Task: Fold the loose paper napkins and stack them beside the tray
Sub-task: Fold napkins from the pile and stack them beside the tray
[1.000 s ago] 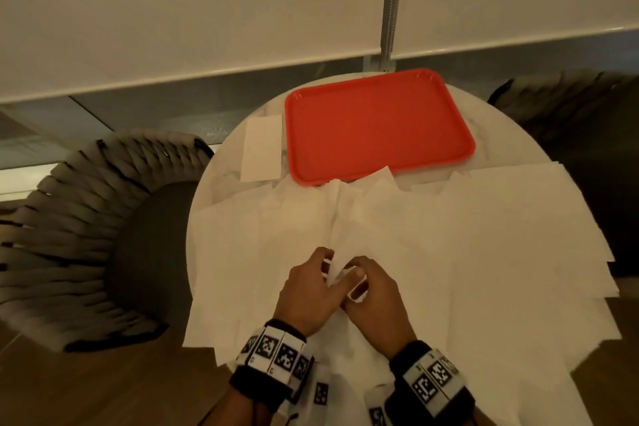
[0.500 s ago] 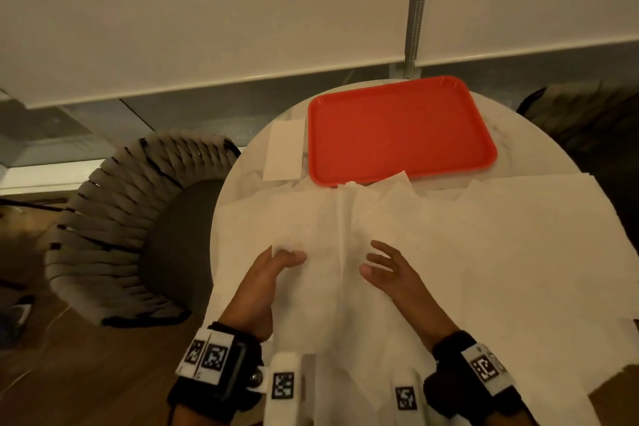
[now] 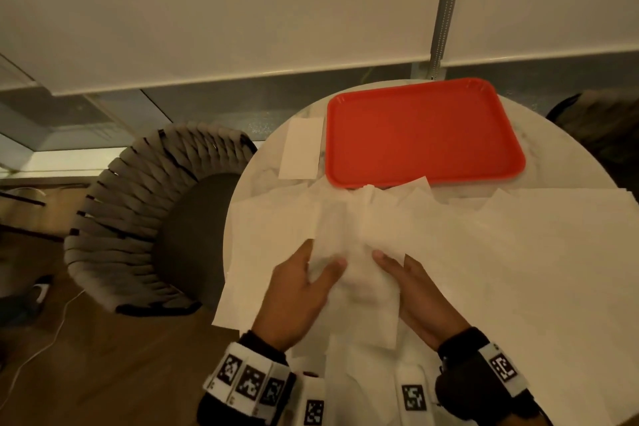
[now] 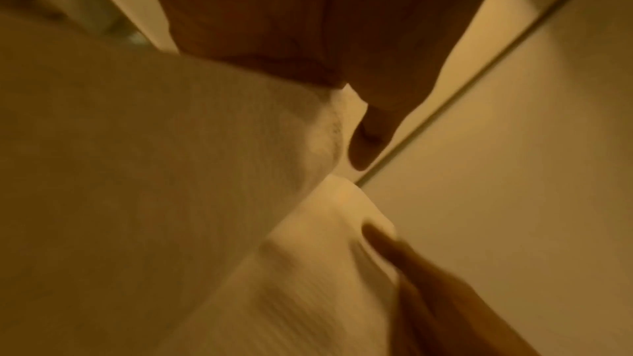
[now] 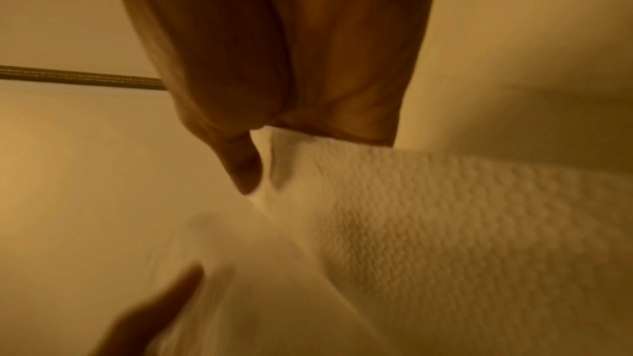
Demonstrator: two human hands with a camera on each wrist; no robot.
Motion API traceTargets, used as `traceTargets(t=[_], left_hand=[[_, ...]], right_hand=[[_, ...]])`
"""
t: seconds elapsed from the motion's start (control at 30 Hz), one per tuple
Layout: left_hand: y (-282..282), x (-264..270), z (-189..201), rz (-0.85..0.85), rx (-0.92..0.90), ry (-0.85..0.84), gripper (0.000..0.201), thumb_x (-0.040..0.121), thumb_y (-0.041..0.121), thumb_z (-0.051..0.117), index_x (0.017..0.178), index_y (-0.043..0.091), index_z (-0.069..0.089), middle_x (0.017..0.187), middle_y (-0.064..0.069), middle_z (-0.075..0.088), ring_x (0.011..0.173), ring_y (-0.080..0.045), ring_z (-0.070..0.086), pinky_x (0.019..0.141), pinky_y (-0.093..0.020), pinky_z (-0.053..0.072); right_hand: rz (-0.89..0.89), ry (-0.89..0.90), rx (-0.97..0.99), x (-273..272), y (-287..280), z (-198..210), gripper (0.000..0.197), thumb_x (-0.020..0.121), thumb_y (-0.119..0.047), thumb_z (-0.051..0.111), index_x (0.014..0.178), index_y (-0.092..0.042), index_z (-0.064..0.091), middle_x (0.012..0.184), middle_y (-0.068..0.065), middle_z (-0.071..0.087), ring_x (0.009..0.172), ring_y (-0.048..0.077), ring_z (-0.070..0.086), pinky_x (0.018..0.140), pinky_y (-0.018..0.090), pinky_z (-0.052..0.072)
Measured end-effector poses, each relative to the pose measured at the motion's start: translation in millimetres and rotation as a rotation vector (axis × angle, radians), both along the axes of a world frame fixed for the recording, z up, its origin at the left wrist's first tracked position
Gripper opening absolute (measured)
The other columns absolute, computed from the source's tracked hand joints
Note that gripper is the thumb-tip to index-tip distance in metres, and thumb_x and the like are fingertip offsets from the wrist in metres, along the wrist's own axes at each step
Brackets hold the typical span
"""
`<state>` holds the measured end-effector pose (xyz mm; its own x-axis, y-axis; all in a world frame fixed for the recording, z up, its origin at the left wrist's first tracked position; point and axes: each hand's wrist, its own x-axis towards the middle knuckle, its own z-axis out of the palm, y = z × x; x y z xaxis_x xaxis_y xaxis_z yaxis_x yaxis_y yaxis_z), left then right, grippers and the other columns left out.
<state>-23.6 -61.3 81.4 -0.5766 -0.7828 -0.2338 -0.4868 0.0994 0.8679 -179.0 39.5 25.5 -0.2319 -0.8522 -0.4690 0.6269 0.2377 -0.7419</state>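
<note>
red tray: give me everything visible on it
The red tray is a rectangular, plastic-looking piece with rounded corners and a raised rim. It lies flat at the far side of the round table, nothing on it. Loose napkins overlap its near edge; a folded napkin lies just left of it.

The head view looks forward and down from above and behind both hands, taking in the whole worktop (image 3: 570, 162). The left wrist view sits very close under the left hand (image 4: 308, 18), facing along its fingers. The right wrist view does likewise beneath the right hand (image 5: 284, 45). All three share the napkin (image 3: 366, 273) held between the hands.
</note>
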Motion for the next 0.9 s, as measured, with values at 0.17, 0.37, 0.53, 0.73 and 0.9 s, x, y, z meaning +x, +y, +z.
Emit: traceTargets(t=[0.17,0.37,0.53,0.73,0.9], left_hand=[[13.0,-19.5,1.1,-0.051,0.156,0.129,0.047,0.083,0.066,0.051,0.106,0.028,0.067,0.098,0.008,0.071,0.087,-0.009,0.069,0.075,-0.029,0.058],[-45.8,1.2,-25.3,0.051,0.011,0.000,0.008,0.094,0.037,0.060,0.098,0.030,0.064,0.096,0.011,0.067,0.084,0.001,0.062,0.072,-0.014,0.051],[-112.6,-4.6,-38.6,0.034,0.164,0.124,0.018,0.096,0.024,0.061,0.087,0.011,0.069,0.082,-0.003,0.071,0.069,-0.007,0.062,0.060,-0.021,0.050],[-252.3,-44.9,-73.5,0.244,0.229,0.131,0.016,0.095,0.028,0.062,0.092,0.014,0.071,0.095,-0.006,0.073,0.083,-0.015,0.066,0.064,-0.025,0.054],[-336.3,-87.5,-113.3,0.234,0.154,-0.023,0.016,0.094,0.027,0.063,0.091,0.012,0.067,0.101,-0.012,0.071,0.093,-0.030,0.067,0.075,-0.035,0.057]], right_hand=[[-0.048,-0.132,-0.089,9.2,-6.8,11.3,0.042,0.097,-0.038,0.045,0.127,-0.012,0.061,0.124,0.013,0.067,0.117,0.028,0.063,0.102,0.046,0.047],[-0.125,0.135,0.029,12.0,-36.9,0.7,0.033,0.089,-0.016,0.064,0.122,-0.012,0.064,0.116,0.007,0.072,0.109,0.027,0.068,0.096,0.045,0.052],[-0.191,0.262,0.087,12.8,-85.4,1.7,0.030,0.089,-0.022,0.064,0.118,-0.016,0.066,0.113,0.001,0.073,0.102,0.021,0.070,0.086,0.039,0.057],[-0.384,0.308,0.153,-5.3,-96.5,3.8,0.033,0.081,-0.022,0.061,0.110,-0.007,0.066,0.101,0.009,0.075,0.084,0.037,0.074,0.071,0.037,0.062],[-0.516,0.303,0.321,-14.3,-75.9,-4.5,0.029,0.075,-0.013,0.062,0.101,0.000,0.066,0.090,0.016,0.076,0.072,0.038,0.073,0.055,0.031,0.061]])
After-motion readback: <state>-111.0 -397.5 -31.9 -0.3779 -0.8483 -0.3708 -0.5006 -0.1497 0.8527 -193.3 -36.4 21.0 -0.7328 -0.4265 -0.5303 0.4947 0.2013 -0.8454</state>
